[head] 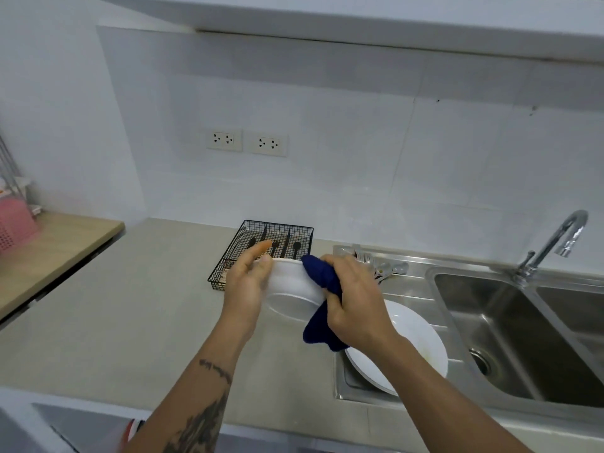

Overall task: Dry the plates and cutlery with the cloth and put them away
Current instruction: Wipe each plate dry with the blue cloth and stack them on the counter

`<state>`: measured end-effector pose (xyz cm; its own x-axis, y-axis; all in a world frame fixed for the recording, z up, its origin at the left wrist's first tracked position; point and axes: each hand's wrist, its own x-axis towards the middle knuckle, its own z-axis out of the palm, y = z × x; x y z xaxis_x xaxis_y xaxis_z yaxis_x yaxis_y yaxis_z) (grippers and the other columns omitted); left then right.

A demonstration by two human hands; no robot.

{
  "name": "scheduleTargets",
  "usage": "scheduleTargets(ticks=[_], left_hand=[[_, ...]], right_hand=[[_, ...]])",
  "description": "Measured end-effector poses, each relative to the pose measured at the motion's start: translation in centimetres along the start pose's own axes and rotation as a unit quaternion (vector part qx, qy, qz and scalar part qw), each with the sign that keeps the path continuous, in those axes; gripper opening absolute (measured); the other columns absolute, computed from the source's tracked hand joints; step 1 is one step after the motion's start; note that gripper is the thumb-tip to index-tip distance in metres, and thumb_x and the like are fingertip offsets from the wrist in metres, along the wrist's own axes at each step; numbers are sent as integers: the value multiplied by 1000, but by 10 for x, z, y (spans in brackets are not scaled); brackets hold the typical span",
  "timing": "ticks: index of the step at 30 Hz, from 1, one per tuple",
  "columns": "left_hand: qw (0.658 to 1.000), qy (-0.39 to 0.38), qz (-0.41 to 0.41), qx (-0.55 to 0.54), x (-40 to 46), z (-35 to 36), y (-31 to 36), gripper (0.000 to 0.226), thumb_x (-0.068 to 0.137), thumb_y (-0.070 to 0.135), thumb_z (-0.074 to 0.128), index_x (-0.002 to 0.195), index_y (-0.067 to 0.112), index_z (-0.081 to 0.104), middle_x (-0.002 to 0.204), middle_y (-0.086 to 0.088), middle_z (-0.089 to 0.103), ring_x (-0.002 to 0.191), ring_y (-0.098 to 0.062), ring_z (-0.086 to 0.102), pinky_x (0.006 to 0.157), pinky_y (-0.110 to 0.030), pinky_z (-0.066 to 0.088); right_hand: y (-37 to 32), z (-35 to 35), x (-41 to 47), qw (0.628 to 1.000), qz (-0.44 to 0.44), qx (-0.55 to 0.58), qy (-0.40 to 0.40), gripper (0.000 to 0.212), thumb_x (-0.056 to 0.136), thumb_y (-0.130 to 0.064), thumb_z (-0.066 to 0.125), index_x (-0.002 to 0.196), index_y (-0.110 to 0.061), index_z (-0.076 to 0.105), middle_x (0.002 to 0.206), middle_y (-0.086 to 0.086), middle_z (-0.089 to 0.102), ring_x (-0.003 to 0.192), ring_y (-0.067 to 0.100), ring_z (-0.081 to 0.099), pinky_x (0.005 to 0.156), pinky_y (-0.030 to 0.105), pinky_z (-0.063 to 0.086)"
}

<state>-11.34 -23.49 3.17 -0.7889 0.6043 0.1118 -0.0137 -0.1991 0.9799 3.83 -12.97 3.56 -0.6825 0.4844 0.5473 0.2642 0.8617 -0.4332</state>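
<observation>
The left hand point(245, 282) grips a white plate point(294, 289) by its left rim, holding it tilted above the counter point(130, 305), underside towards us. The right hand point(354, 300) clutches a blue cloth point(322, 289), pressing it over the plate's right edge. More plates point(415, 341) lie stacked on the drainer point(415, 282), just below the right wrist. Cutlery point(382, 268) rests beyond them. A black wire tray point(258, 237) holding dark utensils sits behind the hands. The sink point(510, 322) and tap point(555, 243) stand right.

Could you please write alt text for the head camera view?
A left hand holds a white plate while the right hand wipes it with a dark blue cloth, beside a wire cutlery tray and steel sink.
</observation>
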Motion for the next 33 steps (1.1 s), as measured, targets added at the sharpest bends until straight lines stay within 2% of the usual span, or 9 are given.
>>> scheduleTargets(ticks=[3,9,11,15,18,22,27,30,33], left_hand=[[982,78,-124,-119,10,2,-8,35,77,20,62,107,34,72,125,4,66,114,-20,61,104,-49,46],[945,164,-231,-162,10,-28,-27,85,74,-23,22,135,23,58,122,-13,59,93,-34,63,70,-40,57],[947,172,-238,-132,3,-39,-33,82,76,-21,28,137,26,57,124,-9,56,90,-32,61,65,-38,56],[962,144,-218,-75,-13,-42,-43,70,82,-18,38,136,22,58,132,-1,61,102,-27,62,64,-31,52],[966,136,-211,-56,-22,-39,-42,61,86,-14,44,132,22,62,124,0,64,96,-23,63,61,-29,52],[975,108,-188,-43,-25,-30,-47,47,91,-6,51,121,26,69,122,1,68,105,-24,65,81,-36,56],[969,122,-183,-112,-27,-41,-53,44,91,-6,51,108,29,72,108,0,73,95,-25,70,73,-35,57],[968,135,-182,-110,-30,-55,-67,43,89,-5,51,117,22,70,111,-1,73,96,-27,70,73,-36,57],[965,150,-194,-92,-37,-60,-84,41,90,-4,52,113,23,72,111,-1,72,97,-28,69,76,-38,57]], right_hand=[[-9,6,-12,998,-41,-16,-33,55,72,-8,49,125,-22,52,108,-4,55,92,21,48,82,38,43],[-7,3,-33,964,-12,79,-252,52,89,-13,57,137,-30,47,129,-14,54,114,5,48,100,21,36],[2,5,-35,946,65,140,-286,52,88,-12,59,136,-30,50,132,-14,55,118,3,48,106,24,35],[17,10,-28,957,161,109,-214,52,90,-10,55,137,-30,47,132,-9,56,119,14,51,105,33,38],[9,21,-23,967,152,38,-203,52,91,-12,51,140,-26,41,137,-3,50,122,20,47,104,33,37],[-13,48,-23,973,128,24,-192,48,91,-19,49,138,-21,38,140,1,44,127,22,40,107,32,32],[-24,69,-43,925,24,-116,-362,76,91,-39,44,153,-24,2,161,-3,-7,147,30,-7,119,51,3],[-11,64,-52,912,32,-163,-374,81,88,-30,49,153,-25,1,161,-4,-8,147,29,-2,118,46,7],[-6,68,-60,909,20,-219,-353,79,81,-21,58,149,-21,18,158,3,14,135,33,25,112,44,26]])
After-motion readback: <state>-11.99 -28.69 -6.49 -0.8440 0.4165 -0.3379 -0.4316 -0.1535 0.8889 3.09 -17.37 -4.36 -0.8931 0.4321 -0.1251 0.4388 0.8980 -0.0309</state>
